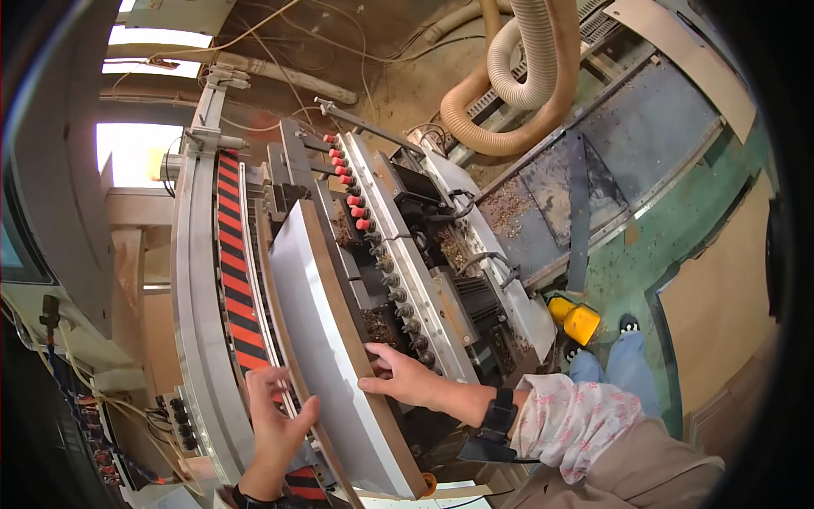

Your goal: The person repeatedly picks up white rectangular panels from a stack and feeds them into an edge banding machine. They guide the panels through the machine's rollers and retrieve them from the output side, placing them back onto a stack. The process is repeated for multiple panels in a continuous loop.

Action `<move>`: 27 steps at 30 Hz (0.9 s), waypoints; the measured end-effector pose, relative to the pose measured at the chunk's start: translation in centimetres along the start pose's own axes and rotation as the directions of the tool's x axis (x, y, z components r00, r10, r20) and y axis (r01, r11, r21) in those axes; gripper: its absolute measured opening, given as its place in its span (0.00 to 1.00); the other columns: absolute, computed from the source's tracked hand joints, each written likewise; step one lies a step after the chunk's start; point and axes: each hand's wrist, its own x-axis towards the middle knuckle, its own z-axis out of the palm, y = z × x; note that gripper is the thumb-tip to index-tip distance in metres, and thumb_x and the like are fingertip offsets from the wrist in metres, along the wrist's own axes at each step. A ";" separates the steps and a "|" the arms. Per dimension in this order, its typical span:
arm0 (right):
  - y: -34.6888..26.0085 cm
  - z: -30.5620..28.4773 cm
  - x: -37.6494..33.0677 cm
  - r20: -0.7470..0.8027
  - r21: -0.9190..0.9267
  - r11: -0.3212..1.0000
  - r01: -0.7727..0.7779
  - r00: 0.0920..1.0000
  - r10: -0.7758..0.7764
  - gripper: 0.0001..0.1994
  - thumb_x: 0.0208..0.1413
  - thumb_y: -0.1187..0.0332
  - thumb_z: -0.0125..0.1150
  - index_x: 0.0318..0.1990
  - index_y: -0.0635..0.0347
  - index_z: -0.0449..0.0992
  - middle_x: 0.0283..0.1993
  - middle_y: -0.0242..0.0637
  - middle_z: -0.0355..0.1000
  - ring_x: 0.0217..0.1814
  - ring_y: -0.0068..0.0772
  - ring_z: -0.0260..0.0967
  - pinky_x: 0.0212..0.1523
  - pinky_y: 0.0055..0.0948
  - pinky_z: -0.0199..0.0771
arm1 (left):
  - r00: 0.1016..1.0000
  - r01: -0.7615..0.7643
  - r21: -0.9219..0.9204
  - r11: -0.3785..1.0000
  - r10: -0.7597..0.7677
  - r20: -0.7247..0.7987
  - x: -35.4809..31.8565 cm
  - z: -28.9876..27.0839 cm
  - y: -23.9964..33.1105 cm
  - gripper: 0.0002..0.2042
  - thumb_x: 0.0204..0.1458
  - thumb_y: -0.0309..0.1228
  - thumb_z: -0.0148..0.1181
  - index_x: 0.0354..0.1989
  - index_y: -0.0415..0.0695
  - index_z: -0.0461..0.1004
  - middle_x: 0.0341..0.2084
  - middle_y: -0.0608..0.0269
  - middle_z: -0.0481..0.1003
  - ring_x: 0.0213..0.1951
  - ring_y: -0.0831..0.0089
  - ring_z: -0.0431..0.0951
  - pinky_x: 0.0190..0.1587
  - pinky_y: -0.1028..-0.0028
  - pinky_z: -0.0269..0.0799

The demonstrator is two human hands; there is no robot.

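A long board [318, 305] with a pale grey-white face and brown edges lies lengthwise on an edge-working machine. My right hand [403, 376] is at its right brown edge, thumb over the rim and fingers bent against it. My left hand [275, 428] is beside the board's left edge, near the red-and-black striped strip [233, 254]. Its thumb and fingers are spread apart, and nothing shows clearly between them. A black band [500, 411] is around my right wrist.
A row of red-capped rollers [345, 180] runs along a metal beam right of the board. Ribbed hoses [475, 127] hang at the back. A yellow foot-pedal-like housing [575, 320] stands by my feet on the green floor. A grey cabinet [64, 170] rises at left.
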 end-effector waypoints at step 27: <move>-2.8 -1.8 4.6 -0.260 -0.458 0.887 0.056 0.946 -0.194 0.24 0.36 0.54 0.61 0.33 0.71 0.73 0.31 0.55 0.71 0.35 0.46 0.71 0.37 0.35 0.69 | 0.690 -0.662 0.037 0.748 0.589 0.421 5.0 0.9 -1.8 0.09 0.43 0.35 0.57 0.26 0.42 0.72 0.34 0.60 0.71 0.47 0.60 0.67 0.57 0.53 0.52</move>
